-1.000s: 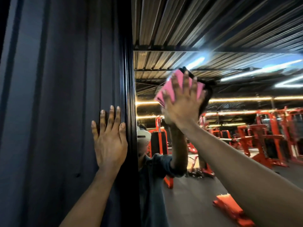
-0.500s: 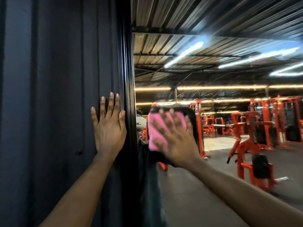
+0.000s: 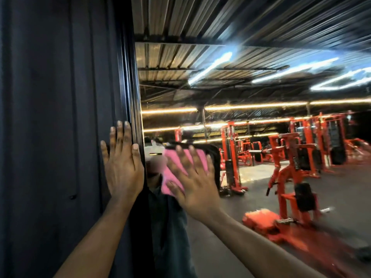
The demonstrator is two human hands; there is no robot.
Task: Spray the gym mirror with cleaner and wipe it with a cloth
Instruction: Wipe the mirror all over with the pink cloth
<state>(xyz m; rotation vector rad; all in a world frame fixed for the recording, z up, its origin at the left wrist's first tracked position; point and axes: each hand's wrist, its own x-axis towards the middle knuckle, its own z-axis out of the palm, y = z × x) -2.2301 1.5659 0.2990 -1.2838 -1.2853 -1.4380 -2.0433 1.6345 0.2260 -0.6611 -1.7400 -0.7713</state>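
Note:
The gym mirror (image 3: 261, 157) fills the right side of the head view and reflects orange machines and ceiling lights. My right hand (image 3: 195, 183) lies flat with fingers spread, pressing a pink cloth (image 3: 170, 171) with a black edge against the glass near the mirror's left edge. My left hand (image 3: 122, 167) rests flat and empty on the dark wall, its fingers touching the black mirror frame (image 3: 131, 97). No spray bottle is in view. The picture is blurred by motion.
A dark ribbed wall (image 3: 50, 137) covers the left half. In the reflection, a person in a dark shirt (image 3: 166, 227) stands right behind the cloth, with orange gym machines (image 3: 291, 173) beyond.
My right hand has carried the cloth down the glass from high up to chest height, close to the frame. My left hand has stayed on the wall.

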